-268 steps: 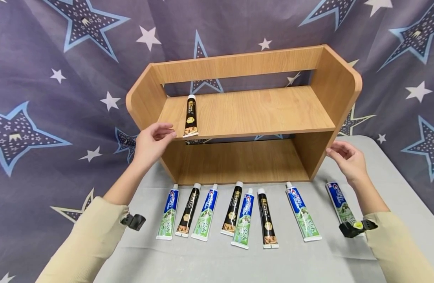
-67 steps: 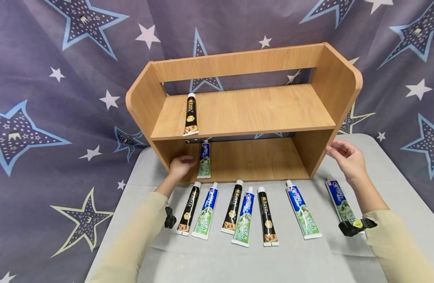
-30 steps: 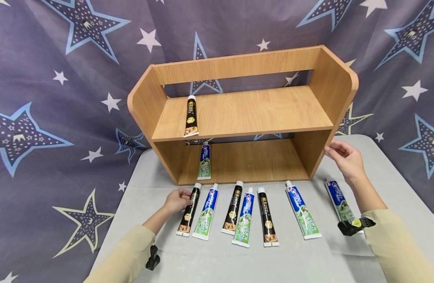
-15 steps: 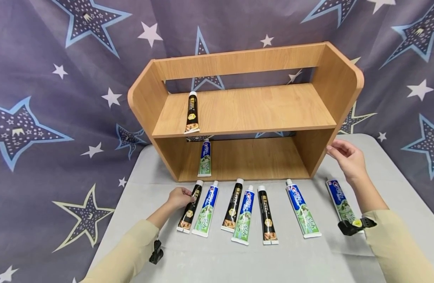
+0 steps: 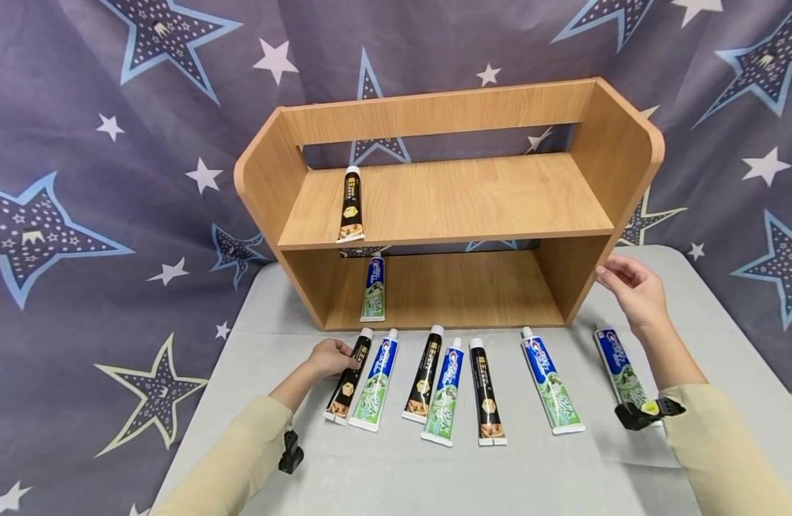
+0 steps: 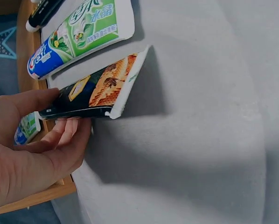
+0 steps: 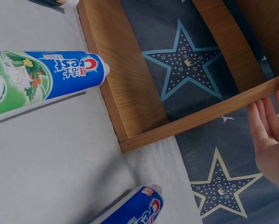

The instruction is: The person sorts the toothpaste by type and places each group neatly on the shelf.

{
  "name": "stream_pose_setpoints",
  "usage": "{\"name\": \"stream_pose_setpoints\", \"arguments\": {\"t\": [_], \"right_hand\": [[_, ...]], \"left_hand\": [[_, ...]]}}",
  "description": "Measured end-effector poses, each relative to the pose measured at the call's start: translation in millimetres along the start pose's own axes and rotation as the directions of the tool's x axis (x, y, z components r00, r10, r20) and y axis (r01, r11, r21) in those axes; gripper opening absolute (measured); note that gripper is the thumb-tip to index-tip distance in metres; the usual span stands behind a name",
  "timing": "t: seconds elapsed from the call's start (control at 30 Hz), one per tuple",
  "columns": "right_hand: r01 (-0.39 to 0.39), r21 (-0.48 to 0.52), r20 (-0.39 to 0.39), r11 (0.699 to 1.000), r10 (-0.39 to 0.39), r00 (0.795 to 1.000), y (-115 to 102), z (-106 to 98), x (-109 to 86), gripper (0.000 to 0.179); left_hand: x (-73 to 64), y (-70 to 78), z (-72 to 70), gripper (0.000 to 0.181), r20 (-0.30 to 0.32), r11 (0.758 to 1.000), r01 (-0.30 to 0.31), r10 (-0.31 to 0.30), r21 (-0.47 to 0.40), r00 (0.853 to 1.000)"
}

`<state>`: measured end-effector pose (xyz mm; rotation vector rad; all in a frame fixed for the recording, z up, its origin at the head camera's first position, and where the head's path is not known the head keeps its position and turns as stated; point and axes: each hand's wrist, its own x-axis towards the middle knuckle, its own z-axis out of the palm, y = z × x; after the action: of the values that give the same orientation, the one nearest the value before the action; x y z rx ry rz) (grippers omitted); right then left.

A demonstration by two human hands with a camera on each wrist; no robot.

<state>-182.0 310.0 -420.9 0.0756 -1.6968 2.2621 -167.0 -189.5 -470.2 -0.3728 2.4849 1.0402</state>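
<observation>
My left hand [image 5: 331, 358] pinches a black toothpaste tube [image 6: 79, 95] between thumb and fingers, at the left end of a row of tubes; a shadow shows beneath its tail in the left wrist view. Close beside it lies a blue-and-green toothpaste tube [image 5: 375, 383]. My right hand [image 5: 634, 290] holds the right side panel of the wooden shelf [image 5: 473, 201], thumb and fingers on either side of its front edge [image 7: 200, 114]. One black tube [image 5: 351, 206] lies on the upper board, and one blue-and-green tube [image 5: 373, 290] on the lower board, both toward the left.
More tubes lie on the grey cloth before the shelf: black ones [image 5: 424, 376] [image 5: 488, 394] and blue-and-green ones [image 5: 445, 394] [image 5: 552, 383]. Another blue-and-green tube [image 5: 618, 365] lies below my right forearm. A star-patterned curtain [image 5: 144, 158] hangs behind.
The leftmost blue-and-green tube went from the table to the lower board. My left hand then left it, came down to the black tube and took hold of it. My right hand stays put.
</observation>
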Motion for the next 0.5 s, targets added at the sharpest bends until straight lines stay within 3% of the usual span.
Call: {"name": "stream_pose_setpoints", "arguments": {"t": [0.3,0.5], "right_hand": [[0.0,-0.017,-0.002,1.0,0.0,1.0,0.5,-1.3,1.4,0.025],[0.006,-0.012,0.005,1.0,-0.006,1.0,0.6,-1.2,1.4,0.026]], "left_hand": [[-2.0,1.8,-3.0,0.02,0.049,0.999,-0.036,0.036,0.005,0.998],[-2.7,-1.6,-6.4,0.021,0.06,1.0,-0.028,0.028,-0.009,0.998]]}}
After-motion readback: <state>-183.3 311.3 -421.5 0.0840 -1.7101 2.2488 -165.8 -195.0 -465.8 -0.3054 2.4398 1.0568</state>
